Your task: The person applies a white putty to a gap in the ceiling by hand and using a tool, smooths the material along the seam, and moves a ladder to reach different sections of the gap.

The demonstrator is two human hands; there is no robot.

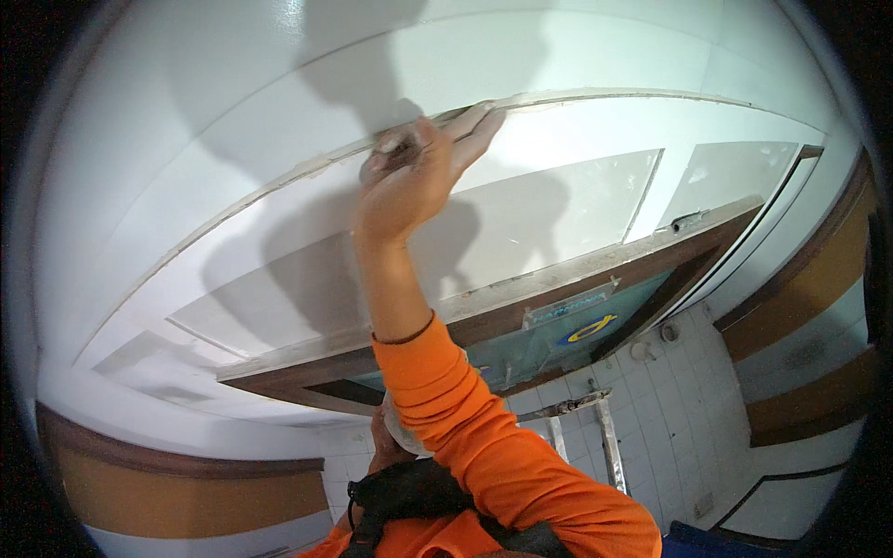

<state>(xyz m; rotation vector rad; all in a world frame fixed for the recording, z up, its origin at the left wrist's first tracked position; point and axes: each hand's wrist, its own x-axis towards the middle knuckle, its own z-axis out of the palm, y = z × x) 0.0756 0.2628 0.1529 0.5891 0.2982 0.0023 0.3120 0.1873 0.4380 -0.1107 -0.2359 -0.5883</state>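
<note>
My right hand (414, 181) is raised to a long seam (316, 166) between white ceiling and white wall panel. Two of its fingers reach along the seam; the others are curled in. A thin dark edge shows beside the fingers, but what it belongs to is hidden. Rough pale filler lines the seam on both sides of the hand. Low down, close to my body, my left hand (385, 445) grips a white rounded object (402, 430). My orange right sleeve covers much of that object, so its kind stays unclear.
Below the panel runs a brown door frame (326, 365) with a glass pane (544, 346) bearing a blue and yellow sign (593, 329). A paint-spattered ladder (606, 437) stands on the white tiled floor (660, 418) far below. Brown and white walls flank both sides.
</note>
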